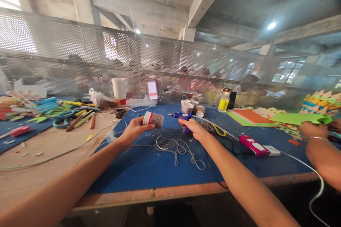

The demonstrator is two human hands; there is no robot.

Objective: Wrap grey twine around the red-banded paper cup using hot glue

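My left hand (135, 129) is closed around a paper cup (153, 119), tilted on its side above the mat. The cup is white with a red band, and grey-brown cord covers the part toward the right. In my right hand (194, 128) is a blue glue gun (181, 115), gripped by its handle, its nozzle pointing left at the cup with a gap between them. A loose tangle of grey cord (177, 147) lies on the blue mat (128, 177) below both hands.
Behind the glue gun stand several small cups (187, 106) and a yellow-labelled bottle (224, 101). Stacked paper cups (119, 90), scissors (63, 118) and markers lie left. A pink power strip (254, 145) sits right, near another person's hands (314, 129) holding green paper. A perforated screen (165, 64) borders the back.
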